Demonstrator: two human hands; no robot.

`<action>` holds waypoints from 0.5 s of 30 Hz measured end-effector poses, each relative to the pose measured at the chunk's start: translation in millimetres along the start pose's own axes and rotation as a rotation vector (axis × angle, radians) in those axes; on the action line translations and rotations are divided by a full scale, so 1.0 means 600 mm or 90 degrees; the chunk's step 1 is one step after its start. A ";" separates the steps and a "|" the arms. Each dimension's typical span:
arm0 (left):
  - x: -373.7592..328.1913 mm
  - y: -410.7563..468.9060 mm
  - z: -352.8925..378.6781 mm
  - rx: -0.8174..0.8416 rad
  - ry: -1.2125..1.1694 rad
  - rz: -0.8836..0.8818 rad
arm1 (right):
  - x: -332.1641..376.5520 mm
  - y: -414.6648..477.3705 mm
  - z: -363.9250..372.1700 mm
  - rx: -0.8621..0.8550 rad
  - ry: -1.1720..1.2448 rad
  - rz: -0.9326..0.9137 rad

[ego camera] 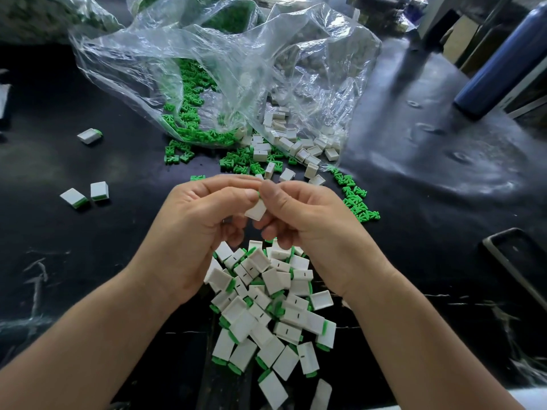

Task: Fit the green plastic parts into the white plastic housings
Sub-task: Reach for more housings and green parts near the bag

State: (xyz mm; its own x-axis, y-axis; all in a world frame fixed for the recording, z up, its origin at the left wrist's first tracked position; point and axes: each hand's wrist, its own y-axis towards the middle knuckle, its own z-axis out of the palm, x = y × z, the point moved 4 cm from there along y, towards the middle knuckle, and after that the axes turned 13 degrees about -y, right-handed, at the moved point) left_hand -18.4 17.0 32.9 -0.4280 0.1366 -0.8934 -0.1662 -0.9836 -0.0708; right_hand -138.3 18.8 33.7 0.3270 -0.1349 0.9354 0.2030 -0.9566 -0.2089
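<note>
Left hand and right hand both pinch one white housing above the black table — a green part peeks out at its top. Pile of fitted pieces lies below; loose green parts and empty housings spill from the clear bag.
</note>
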 end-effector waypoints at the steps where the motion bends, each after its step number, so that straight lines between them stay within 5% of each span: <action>1: 0.001 0.000 0.000 0.005 0.003 -0.004 | 0.001 -0.001 -0.001 0.000 0.016 -0.005; 7: -0.001 0.010 -0.017 -0.074 -0.046 0.013 | 0.005 0.000 -0.014 -0.005 -0.063 -0.035; 15: -0.003 0.014 -0.031 -0.151 -0.036 0.014 | -0.006 -0.005 -0.003 0.144 -0.232 -0.023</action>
State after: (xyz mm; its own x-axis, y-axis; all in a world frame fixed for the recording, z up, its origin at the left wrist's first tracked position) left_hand -2.2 6.1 25.7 -0.4797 0.1146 -0.8699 0.0544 -0.9856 -0.1599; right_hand -141.6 21.7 31.3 0.6126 0.0363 0.7896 0.4036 -0.8732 -0.2730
